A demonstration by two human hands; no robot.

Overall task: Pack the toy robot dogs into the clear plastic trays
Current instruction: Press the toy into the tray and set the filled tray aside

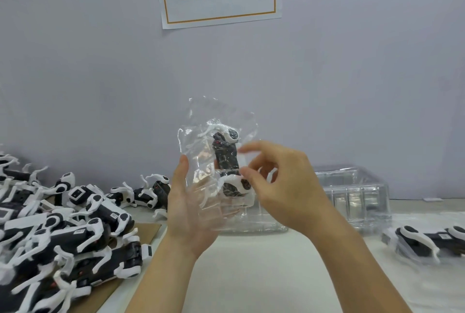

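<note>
- At nine o'clock on the counter [251,262] lies the biggest mass, a pile of loose dogs [63,224], some on a cardboard sheet [148,230].
- Toward three o'clock stand stacked trays [352,186], clear and hard to count; another tray [251,222] sits behind the hands.
- At four o'clock lies a bagged dog [427,239], blurred.
- At centre, lifted off the counter, a dog [227,161] in a clear bag [216,136] stands with its long axis running twelve to six.
- Left hand [188,212] cradles the bag from below, fingers straight.
- Right hand [284,186] is at the dog's three o'clock side, its grip curled, pinching the bag by my reading. It is nearer the trays, so it likely places.
</note>
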